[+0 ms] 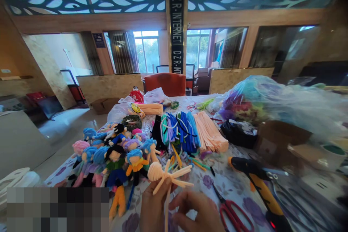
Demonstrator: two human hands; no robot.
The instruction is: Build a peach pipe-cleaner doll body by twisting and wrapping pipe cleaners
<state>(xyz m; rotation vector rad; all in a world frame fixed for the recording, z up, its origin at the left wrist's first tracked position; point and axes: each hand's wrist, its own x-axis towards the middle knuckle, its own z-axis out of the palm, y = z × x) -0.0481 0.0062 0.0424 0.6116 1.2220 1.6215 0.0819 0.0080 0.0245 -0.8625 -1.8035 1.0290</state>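
Tablecloth (233, 188) printed with purple flowers spreads across the lower middle of the frame. Heaped small dolls (114, 159) take up its left part, and bundles of fuzzy stems (185, 130), blue, pale and other colours, lie near the centre. A yellow-and-black glue gun (259, 186) lies at lower right, red-handled scissors (225, 202) just left of it. At bottom centre the right hand (197, 206) has its fingers curled; whether they pinch anything, I cannot tell. Beside it, the left hand (154, 203) grips a pale figure (154, 172), its round wound head towards the left, stems splaying right. A thin pale strip (166, 210) hangs down between the hands. The step looks like shaping body or limbs; the next move seems to call for a steady left hold while right fingertips guide the strip.
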